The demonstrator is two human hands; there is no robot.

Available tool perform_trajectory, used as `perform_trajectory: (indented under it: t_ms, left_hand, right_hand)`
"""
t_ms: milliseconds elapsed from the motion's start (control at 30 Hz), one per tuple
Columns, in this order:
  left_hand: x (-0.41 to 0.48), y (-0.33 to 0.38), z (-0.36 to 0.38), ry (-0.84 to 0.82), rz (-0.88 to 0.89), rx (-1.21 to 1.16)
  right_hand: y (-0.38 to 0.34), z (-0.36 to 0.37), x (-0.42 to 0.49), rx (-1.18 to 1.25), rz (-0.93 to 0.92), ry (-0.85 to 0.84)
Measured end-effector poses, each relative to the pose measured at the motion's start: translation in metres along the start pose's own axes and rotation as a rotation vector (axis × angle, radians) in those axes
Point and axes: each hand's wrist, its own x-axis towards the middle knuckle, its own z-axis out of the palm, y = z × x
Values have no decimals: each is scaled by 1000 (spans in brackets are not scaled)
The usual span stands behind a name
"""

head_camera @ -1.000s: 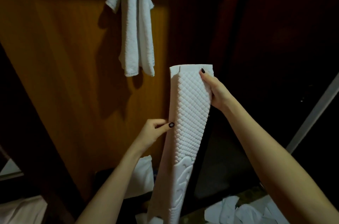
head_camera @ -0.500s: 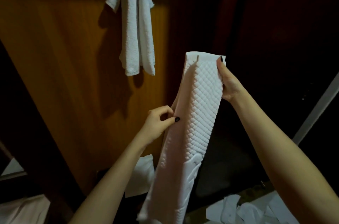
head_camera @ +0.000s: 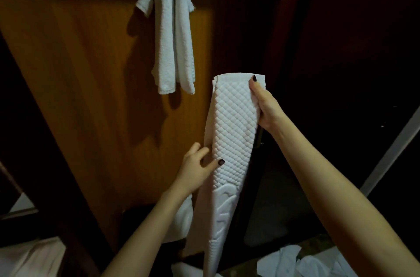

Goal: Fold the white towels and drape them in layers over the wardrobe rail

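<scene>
A long white quilted towel [head_camera: 229, 140], folded into a narrow strip, hangs upright in front of me. My right hand [head_camera: 264, 104] grips its top right corner, thumb on the front. My left hand [head_camera: 200, 166] holds its left edge lower down, thumb pressed on the front and fingers behind the fabric. A second white towel [head_camera: 172, 31] hangs draped at the top of the wardrobe; the rail that carries it is hidden in the dark.
An orange-brown wooden wardrobe panel [head_camera: 91, 95] stands behind the towels. To the right the interior is dark, with a pale slanted bar [head_camera: 391, 151]. Crumpled white cloths [head_camera: 302, 263] lie at the bottom right, more white fabric [head_camera: 27, 258] at the bottom left.
The held towel rose and drifted right, then came back down and left. My left hand shifted from pinching the edge with curled fingers to holding it with fingers more spread.
</scene>
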Motion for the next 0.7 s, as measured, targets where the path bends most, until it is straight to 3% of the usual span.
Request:
perform_trajectory:
  t_ms: [100,200,300,433,600,700]
  left_hand:
    - [-3,9,20,-20,-203,36]
    - [0,9,36,111,-280,-48]
    - [0,8,39,137,-299,-229]
    - [-1,15,31,7,-272,-465]
    - [7,22,25,-171,-427,-680]
    - [11,35,25,-278,-348,-732]
  right_hand:
    - [6,7,1,-13,-1,32]
    - [7,10,-2,-40,-42,67]
    - [3,6,-6,-93,-74,90]
    - [-9,-5,-9,-163,-63,93]
    - [-35,-13,-10,-209,32,81]
    - [-40,-15,-7,-188,60,125]
